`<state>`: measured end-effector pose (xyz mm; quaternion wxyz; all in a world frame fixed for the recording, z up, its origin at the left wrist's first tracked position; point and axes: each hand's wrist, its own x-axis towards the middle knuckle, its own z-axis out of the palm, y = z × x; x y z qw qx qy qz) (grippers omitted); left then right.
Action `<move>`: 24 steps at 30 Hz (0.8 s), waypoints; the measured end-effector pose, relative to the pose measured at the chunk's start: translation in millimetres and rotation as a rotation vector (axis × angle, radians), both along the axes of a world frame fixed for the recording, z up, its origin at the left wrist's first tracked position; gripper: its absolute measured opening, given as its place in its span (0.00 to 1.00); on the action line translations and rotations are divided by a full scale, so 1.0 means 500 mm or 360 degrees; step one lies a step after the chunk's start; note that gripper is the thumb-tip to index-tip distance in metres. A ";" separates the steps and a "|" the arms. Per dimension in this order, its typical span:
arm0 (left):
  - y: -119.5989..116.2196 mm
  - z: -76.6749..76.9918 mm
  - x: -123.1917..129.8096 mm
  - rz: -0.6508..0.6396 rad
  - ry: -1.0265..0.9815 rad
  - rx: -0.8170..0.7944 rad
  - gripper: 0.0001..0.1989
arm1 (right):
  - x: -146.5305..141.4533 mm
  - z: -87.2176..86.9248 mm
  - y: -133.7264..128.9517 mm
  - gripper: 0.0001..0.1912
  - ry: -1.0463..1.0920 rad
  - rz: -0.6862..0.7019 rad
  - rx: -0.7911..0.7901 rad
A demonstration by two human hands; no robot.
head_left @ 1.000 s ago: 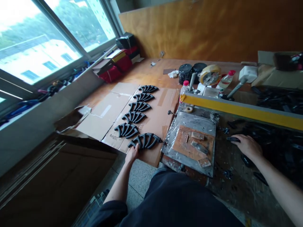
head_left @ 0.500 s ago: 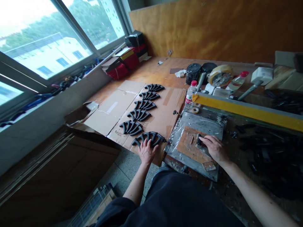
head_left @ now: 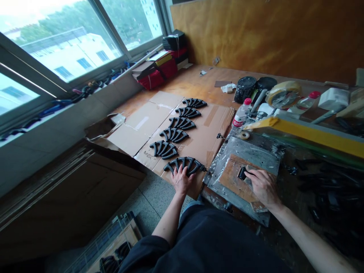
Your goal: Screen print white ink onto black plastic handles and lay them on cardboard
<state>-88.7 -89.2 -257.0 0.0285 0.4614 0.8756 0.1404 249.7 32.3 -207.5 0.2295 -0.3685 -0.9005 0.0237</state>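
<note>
My left hand (head_left: 181,181) lies with spread fingers on the nearest fan-shaped row of black curved handle-like pieces (head_left: 196,167), on a flattened cardboard sheet (head_left: 216,131). Several similar rows, among them one black fan-shaped row (head_left: 163,149), run away from me up the cardboard. In my right hand (head_left: 264,187), closed fingers grip a black handle-like piece (head_left: 242,173) just over a worn wooden board (head_left: 231,178). That board sits on a stained grey metal plate (head_left: 250,146). My fingers hide part of the held piece.
A yellow-edged frame (head_left: 309,132) stands beyond the plate, by a red-capped bottle (head_left: 241,112) and a tape roll (head_left: 244,135). Black pots (head_left: 245,89) stand farther back. A dark heap of black pieces (head_left: 335,197) lies at right. Red bundles (head_left: 150,77) sit by the window.
The view has shifted, so the bench appears farther right. My right hand has tipped the black piece over from a more upright pose. My left hand stays on the nearest row.
</note>
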 end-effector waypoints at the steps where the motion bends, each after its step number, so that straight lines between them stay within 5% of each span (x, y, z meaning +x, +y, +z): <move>1: -0.004 0.004 -0.002 -0.0004 0.0000 0.0014 0.28 | -0.009 0.011 0.000 0.16 0.0043 0.0011 -0.0016; 9: -0.030 0.072 -0.036 -0.0037 0.0213 0.0194 0.25 | -0.186 0.096 -0.040 0.15 0.0413 0.0337 -0.0287; 15: 0.000 0.125 -0.064 -0.0072 0.0354 0.0424 0.24 | -0.331 0.098 -0.067 0.16 0.0450 0.0615 -0.0528; 24: 0.127 0.155 -0.114 -0.0327 0.0475 0.0703 0.22 | -0.447 0.081 0.017 0.16 0.0138 0.0423 -0.0775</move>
